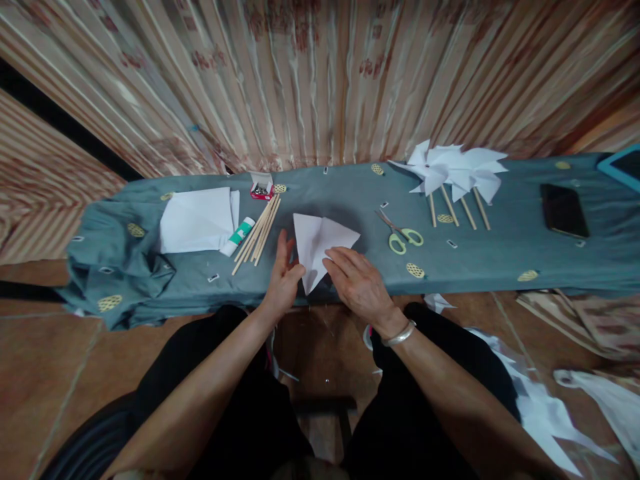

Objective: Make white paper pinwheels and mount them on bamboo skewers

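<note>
A folded white sheet of paper (317, 241) stands tilted at the table's front edge, creased, its lower end coming to a point. My right hand (359, 283) grips its right side, fingers lying over the front; the thumb is hidden. At the paper's left edge is my left hand (284, 277), fingers extended and thumb apart, the thumb tip close to or touching the paper. Scissors (400, 233) with green handles lie to the right. To the left are several wooden sticks (259, 233) and a glue stick (237, 237).
A stack of white paper (197, 220) lies at left, near a small red box (261, 187) of metal pieces. White paper pinwheels (455, 170) on sticks and a dark phone (565, 210) lie at right. Paper scraps (543, 407) are on the floor. A curtain (320, 80) hangs behind the table.
</note>
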`<state>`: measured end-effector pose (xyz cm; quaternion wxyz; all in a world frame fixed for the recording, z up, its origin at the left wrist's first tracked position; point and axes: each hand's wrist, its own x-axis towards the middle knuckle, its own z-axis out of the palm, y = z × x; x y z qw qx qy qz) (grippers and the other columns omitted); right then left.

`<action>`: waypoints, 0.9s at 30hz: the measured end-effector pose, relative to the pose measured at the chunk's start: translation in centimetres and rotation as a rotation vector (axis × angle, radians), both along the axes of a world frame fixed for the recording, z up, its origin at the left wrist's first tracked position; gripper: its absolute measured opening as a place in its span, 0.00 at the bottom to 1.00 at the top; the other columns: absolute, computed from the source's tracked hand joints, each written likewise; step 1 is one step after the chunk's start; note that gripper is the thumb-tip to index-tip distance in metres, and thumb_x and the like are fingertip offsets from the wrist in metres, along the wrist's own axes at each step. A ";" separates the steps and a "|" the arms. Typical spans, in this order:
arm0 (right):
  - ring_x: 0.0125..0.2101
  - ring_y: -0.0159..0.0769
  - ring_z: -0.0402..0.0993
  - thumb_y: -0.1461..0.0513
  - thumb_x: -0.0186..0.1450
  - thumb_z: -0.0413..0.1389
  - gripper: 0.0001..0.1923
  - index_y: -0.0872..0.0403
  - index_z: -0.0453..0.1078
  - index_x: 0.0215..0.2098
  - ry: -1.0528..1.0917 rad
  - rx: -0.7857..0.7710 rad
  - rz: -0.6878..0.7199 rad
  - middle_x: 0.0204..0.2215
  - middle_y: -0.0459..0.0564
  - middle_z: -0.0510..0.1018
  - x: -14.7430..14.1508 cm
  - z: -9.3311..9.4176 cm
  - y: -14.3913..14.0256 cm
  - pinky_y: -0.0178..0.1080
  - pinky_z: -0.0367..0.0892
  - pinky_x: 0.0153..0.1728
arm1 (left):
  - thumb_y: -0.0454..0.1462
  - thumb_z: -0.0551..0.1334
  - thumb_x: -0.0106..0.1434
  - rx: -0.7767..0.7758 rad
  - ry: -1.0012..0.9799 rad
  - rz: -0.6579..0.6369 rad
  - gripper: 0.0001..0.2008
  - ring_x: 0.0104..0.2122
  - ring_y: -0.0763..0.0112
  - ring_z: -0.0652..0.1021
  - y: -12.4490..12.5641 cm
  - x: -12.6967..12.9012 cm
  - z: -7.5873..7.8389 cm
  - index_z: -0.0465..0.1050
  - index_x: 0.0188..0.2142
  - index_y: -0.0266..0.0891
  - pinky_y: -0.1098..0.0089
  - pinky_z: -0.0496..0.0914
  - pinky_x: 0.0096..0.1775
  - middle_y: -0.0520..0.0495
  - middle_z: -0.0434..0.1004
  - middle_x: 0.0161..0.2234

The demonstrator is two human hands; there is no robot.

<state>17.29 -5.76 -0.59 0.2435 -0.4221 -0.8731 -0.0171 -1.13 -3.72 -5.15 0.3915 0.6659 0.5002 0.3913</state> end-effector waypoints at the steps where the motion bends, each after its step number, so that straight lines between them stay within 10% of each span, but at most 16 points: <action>1: 0.53 0.46 0.70 0.68 0.71 0.45 0.17 0.57 0.74 0.50 0.002 0.005 -0.001 0.51 0.61 0.77 0.1 -0.1 -0.1 0.50 0.70 0.51 | 0.33 0.48 0.65 0.001 -0.029 0.014 0.42 0.61 0.59 0.68 0.2 0.0 0.0 0.17 0.68 0.44 0.59 0.72 0.54 0.35 0.43 0.71; 6: 0.52 0.46 0.71 0.68 0.70 0.47 0.15 0.58 0.75 0.47 0.006 0.013 -0.014 0.49 0.61 0.79 0.9 -1.1 -0.3 0.48 0.71 0.51 | 0.32 0.54 0.63 0.120 0.098 0.173 0.48 0.66 0.54 0.61 1.1 -0.7 0.8 0.16 0.68 0.46 0.53 0.68 0.57 0.37 0.32 0.72; 10: 0.52 0.46 0.72 0.67 0.70 0.47 0.16 0.56 0.75 0.48 0.071 -0.073 -0.039 0.49 0.60 0.79 1.8 -2.1 -0.3 0.51 0.70 0.53 | 0.26 0.51 0.63 0.413 0.480 0.079 0.33 0.70 0.55 0.44 0.9 -1.7 2.2 0.54 0.66 0.44 0.45 0.49 0.66 0.44 0.42 0.71; 13: 0.51 0.44 0.73 0.67 0.70 0.47 0.16 0.54 0.75 0.47 0.164 -0.123 -0.052 0.48 0.57 0.80 2.6 -2.5 -0.5 0.51 0.71 0.53 | 0.23 0.49 0.62 0.465 0.700 -0.090 0.27 0.69 0.56 0.49 0.3 -1.9 2.8 0.71 0.54 0.46 0.39 0.40 0.65 0.48 0.62 0.65; 20: 0.44 0.40 0.78 0.63 0.70 0.49 0.12 0.52 0.75 0.44 0.344 -0.305 -0.073 0.40 0.52 0.82 4.1 -1.8 -0.9 0.46 0.72 0.49 | 0.32 0.57 0.66 0.456 0.686 -0.203 0.12 0.62 0.53 0.67 0.0 -1.9 2.6 0.79 0.40 0.48 0.33 0.35 0.63 0.49 0.80 0.50; 27: 0.50 0.45 0.75 0.57 0.68 0.53 0.11 0.50 0.76 0.33 0.413 -0.350 -0.216 0.48 0.52 0.81 5.0 -1.9 0.6 0.52 0.65 0.53 | 0.38 0.58 0.68 0.325 0.610 -0.205 0.10 0.46 0.59 0.78 0.1 -2.0 2.2 0.79 0.41 0.43 0.44 0.56 0.59 0.47 0.84 0.40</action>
